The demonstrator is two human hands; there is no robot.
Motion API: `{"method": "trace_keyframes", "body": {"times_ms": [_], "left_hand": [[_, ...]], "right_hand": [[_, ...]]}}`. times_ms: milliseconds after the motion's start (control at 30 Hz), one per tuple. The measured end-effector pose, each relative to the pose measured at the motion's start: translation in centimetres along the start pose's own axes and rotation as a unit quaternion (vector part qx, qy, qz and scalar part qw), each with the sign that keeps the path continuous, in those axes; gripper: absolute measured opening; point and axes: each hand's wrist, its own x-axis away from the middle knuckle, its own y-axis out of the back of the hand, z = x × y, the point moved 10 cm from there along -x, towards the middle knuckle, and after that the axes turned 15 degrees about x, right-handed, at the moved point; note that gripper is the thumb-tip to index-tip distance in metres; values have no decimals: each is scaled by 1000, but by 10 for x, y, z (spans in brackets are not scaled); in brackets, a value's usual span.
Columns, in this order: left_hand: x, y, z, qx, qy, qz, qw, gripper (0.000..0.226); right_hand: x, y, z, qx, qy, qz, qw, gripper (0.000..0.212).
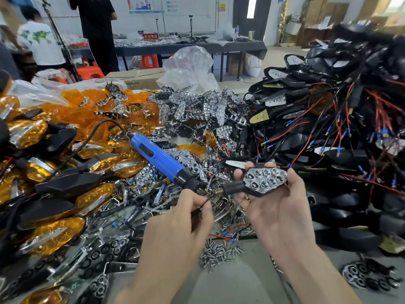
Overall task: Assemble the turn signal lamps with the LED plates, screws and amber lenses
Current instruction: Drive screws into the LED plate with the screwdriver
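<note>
Right hand (pixel 282 207), fingers (pixel 249 166) around lamp (pixel 265 179)

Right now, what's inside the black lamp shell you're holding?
A chrome LED plate fills the black shell held in the right hand. Anything beneath the plate is covered.

"MAMMUT" on a black shirt (pixel 94 9); the red table sign (pixel 150 36) seemingly reads "不合格区".

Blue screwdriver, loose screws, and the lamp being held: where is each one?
Blue screwdriver (pixel 157 156): head view, middle of its blue handle.
Loose screws (pixel 219 252): head view, centre of the pile.
Held lamp (pixel 265 179): head view, its chrome LED plate.
</note>
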Motion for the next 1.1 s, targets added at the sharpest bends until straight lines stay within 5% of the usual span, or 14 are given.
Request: {"method": "trace_keyframes", "body": {"times_ms": [833,1100], "left_hand": [[3,-4,15,99,64,-3,993,15],[-1,-6,7,39,30,36,998,12]], "right_hand": [[11,-20,2,-18,30,49,998,21],[11,-15,8,-46,31,59,997,23]]}}
